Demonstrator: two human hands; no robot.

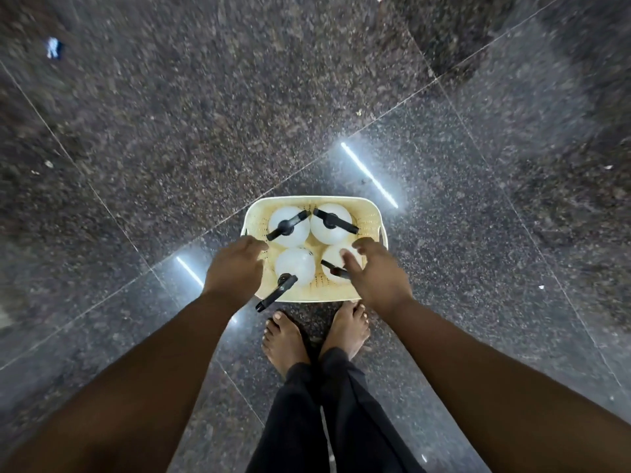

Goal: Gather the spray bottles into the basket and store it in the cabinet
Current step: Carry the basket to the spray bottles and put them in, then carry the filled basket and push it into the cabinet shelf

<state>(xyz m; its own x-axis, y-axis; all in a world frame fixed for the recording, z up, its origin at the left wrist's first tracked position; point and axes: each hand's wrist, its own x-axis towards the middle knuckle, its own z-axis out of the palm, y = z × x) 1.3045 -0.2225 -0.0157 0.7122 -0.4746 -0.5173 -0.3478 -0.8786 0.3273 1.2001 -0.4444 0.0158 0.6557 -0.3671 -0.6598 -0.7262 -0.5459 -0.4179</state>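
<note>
A cream perforated basket stands on the dark granite floor just in front of my bare feet. Several white spray bottles with black trigger heads stand upright in it, among them a far left bottle, a far right bottle and a near left bottle whose trigger sticks out over the near rim. My left hand hovers at the basket's left rim with its fingers curled down and hidden. My right hand is over the right side, fingers apart, covering part of the near right bottle.
Polished speckled granite floor lies all around, with bright reflections of ceiling tube lights. My feet stand close against the basket's near side. A small blue-white scrap lies far off at the upper left. No cabinet is in view.
</note>
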